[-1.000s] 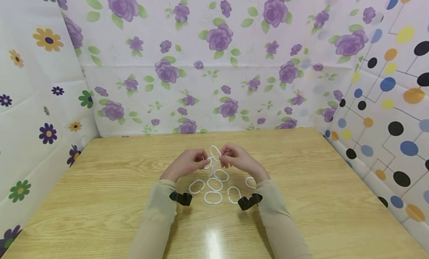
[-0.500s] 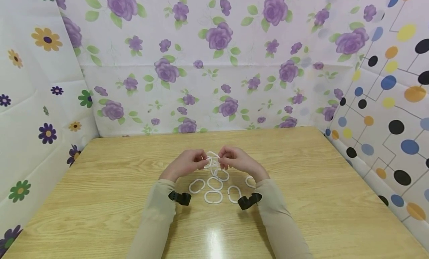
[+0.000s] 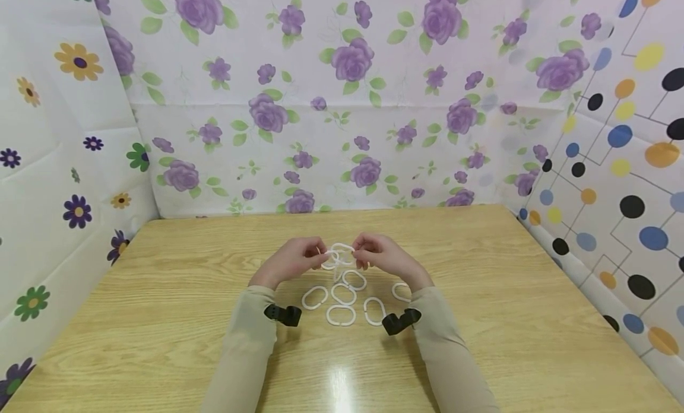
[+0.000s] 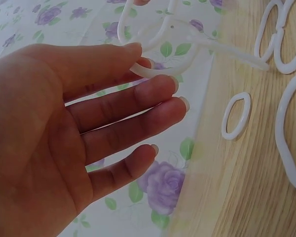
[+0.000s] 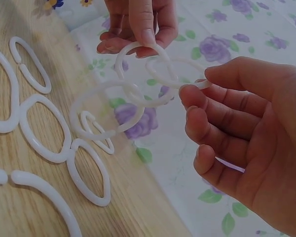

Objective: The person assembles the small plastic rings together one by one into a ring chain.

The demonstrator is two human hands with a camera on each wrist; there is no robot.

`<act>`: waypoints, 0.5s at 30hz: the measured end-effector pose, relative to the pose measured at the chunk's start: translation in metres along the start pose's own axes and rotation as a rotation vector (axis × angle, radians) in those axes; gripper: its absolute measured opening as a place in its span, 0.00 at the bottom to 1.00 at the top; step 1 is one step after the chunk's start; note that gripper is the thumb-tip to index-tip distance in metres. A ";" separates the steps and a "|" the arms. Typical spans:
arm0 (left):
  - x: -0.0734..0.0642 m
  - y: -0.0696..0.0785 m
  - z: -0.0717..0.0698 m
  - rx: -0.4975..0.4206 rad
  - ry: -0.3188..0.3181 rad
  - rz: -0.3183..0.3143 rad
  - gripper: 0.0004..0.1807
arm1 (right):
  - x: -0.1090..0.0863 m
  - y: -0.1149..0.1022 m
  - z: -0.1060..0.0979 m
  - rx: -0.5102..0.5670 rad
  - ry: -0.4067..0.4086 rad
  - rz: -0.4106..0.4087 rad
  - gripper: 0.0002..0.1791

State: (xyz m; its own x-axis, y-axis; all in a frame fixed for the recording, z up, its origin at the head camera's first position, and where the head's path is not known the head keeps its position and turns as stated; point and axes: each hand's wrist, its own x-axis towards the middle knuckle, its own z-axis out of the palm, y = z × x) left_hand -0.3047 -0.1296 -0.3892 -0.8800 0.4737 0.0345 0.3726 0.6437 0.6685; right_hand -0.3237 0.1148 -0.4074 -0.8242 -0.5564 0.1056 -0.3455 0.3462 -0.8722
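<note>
Cloth (image 3: pixel 374 122) printed with purple roses rises behind the far edge of a wooden desk (image 3: pixel 171 318), with a daisy-patterned sheet (image 3: pixel 48 122) along the left edge and a dotted sheet (image 3: pixel 598 181) along the right. Two beige sleeves (image 3: pixel 243 353) reach in over the desk from the near side. At their ends, the left hand (image 3: pixel 291 260) and the right hand (image 3: pixel 386 256) face each other above the desk, about midway between its left and right edges. A small black camera (image 3: pixel 291 315) sits at each wrist. The left thumb and forefinger pinch a white ring (image 4: pixel 182 69), the other fingers loosely spread; the right thumb and forefinger pinch a second ring (image 4: pixel 121 24), which is linked through the first between the two hands. A third ring (image 5: pixel 108 133) hangs from the one in the left hand, looking faint and blurred. Six loose rings (image 3: pixel 341 307) lie on the desk, well in from its left and right edges: three in a row, touching or nearly so, one just to their left, and two to their right, the farther of these partly hidden by the right wrist.
</note>
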 end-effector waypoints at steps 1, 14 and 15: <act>0.000 0.000 0.000 -0.002 0.000 -0.001 0.07 | 0.000 0.000 0.000 -0.001 0.003 0.003 0.06; 0.001 -0.006 0.000 0.006 0.007 0.024 0.07 | -0.004 -0.002 -0.006 0.001 0.051 0.000 0.08; 0.001 -0.006 0.000 0.005 0.006 0.025 0.07 | -0.004 -0.002 -0.006 0.003 0.055 -0.004 0.09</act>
State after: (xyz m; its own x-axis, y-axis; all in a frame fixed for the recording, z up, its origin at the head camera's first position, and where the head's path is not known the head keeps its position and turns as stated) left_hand -0.3078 -0.1332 -0.3935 -0.8720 0.4863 0.0559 0.3965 0.6348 0.6632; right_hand -0.3222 0.1215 -0.4031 -0.8462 -0.5155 0.1348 -0.3473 0.3417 -0.8733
